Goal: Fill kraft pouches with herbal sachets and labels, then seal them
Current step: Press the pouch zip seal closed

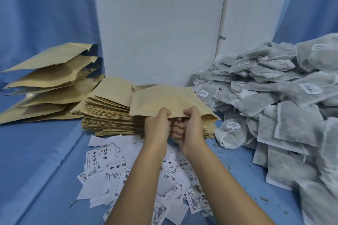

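We are holding one kraft pouch (164, 100) just above the stack of flat pouches (108, 109) at the middle of the blue tabletop (45, 151). Our left grip (158, 124) and right grip (191, 128) are both pinching its near edge, thumbs on top and fingers curled beneath, the two close together. We are reading this as the opening of the mouth: the pouch is looking flat and nothing is showing inside, though we cannot tell whether the mouth is parted yet. At 9 o'clock a pile of puffed pouches (49, 78) is lying with ends that seem to be gaping, so we are taking them as filled but perhaps unsealed. At 3 o'clock a large heap of herbal sachets (274, 97) is spreading toward the near edge, and at 6 o'clock loose printed labels (102, 168) are lying scattered under our forearms. Judging by the tall stack and the big heap, we are thinking most of the work is remaining: this pouch is needing its sachet, its label and its seal.
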Tool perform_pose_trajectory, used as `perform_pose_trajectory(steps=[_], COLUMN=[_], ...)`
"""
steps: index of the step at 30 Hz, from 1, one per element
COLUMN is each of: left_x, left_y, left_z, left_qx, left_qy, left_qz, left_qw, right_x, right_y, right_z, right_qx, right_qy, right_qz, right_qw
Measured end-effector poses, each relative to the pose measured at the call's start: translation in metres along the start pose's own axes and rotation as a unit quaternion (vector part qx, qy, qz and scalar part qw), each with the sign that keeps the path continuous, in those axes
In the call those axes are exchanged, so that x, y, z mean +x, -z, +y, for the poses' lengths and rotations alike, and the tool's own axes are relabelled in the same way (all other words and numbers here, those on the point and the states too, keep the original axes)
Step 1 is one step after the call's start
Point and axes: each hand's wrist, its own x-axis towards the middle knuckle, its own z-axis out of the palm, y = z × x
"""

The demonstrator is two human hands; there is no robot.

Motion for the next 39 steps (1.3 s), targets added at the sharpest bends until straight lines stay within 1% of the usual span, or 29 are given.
perform_pose_trajectory(steps=[2, 3, 5, 7, 9, 10, 12, 13, 15, 19, 22, 24, 26, 31, 33, 35, 37, 39], left_x=[0.0, 0.0, 0.0, -0.001, -0.001, -0.001, 0.002, 0.004, 0.005, -0.003, -0.002, 0.002, 0.004, 0.002, 0.003, 0.006, 0.006, 0.004], left_y=[-0.001, -0.001, 0.0, 0.001, 0.004, 0.005, 0.007, 0.009, 0.009, 0.004, 0.005, 0.008, 0.009, 0.006, 0.008, 0.011, 0.012, 0.009], left_z=[0.0, -0.001, -0.001, 0.001, 0.003, 0.004, 0.005, 0.005, 0.004, 0.001, 0.003, 0.004, 0.004, 0.001, 0.002, 0.003, 0.003, 0.001], left_qx=[-0.013, -0.014, -0.015, 0.015, 0.035, 0.03, 0.019, 0.017, 0.01, 0.035, 0.022, 0.002, 0.002, 0.058, 0.029, 0.004, 0.01, 0.035], left_qy=[-0.005, -0.003, 0.012, 0.029, 0.029, 0.021, 0.0, -0.003, 0.009, 0.036, 0.021, 0.016, 0.019, 0.045, 0.033, 0.017, 0.014, 0.024], left_qz=[0.013, 0.017, 0.01, -0.019, -0.037, -0.031, 0.002, 0.016, 0.016, -0.036, -0.009, 0.02, 0.023, -0.03, -0.026, -0.002, 0.01, -0.004], left_qw=[1.0, 1.0, 1.0, 0.999, 0.998, 0.999, 1.0, 1.0, 1.0, 0.998, 1.0, 1.0, 1.0, 0.997, 0.999, 1.0, 1.0, 0.999], right_x=[0.004, 0.005, 0.007, 0.006, 0.005, 0.005, 0.007, 0.007, 0.009, 0.003, 0.003, 0.006, 0.008, 0.008, 0.006, 0.007, 0.009, 0.009], right_y=[0.001, 0.001, 0.002, 0.002, 0.002, 0.002, 0.002, 0.003, 0.003, 0.0, -0.001, 0.0, 0.003, 0.003, 0.004, 0.005, 0.007, 0.006], right_z=[0.002, 0.003, 0.003, 0.003, 0.002, 0.002, 0.002, 0.002, 0.002, 0.005, 0.007, 0.008, 0.009, 0.008, 0.007, 0.006, 0.007, 0.009], right_qx=[0.045, 0.049, 0.025, 0.0, -0.013, -0.01, 0.014, 0.028, 0.034, -0.017, -0.015, 0.007, 0.009, -0.031, -0.03, -0.016, -0.013, -0.018], right_qy=[0.011, 0.011, 0.005, -0.008, -0.026, -0.027, -0.007, 0.003, 0.007, -0.022, -0.039, -0.028, -0.012, -0.018, -0.022, -0.015, -0.007, -0.006], right_qz=[0.018, 0.02, 0.01, -0.013, -0.029, -0.026, 0.011, 0.03, 0.039, -0.004, -0.032, -0.007, 0.016, -0.014, -0.018, 0.01, 0.02, 0.003], right_qw=[0.999, 0.999, 1.0, 1.0, 0.999, 0.999, 1.0, 0.999, 0.999, 1.0, 0.999, 1.0, 1.0, 0.999, 0.999, 1.0, 1.0, 1.0])
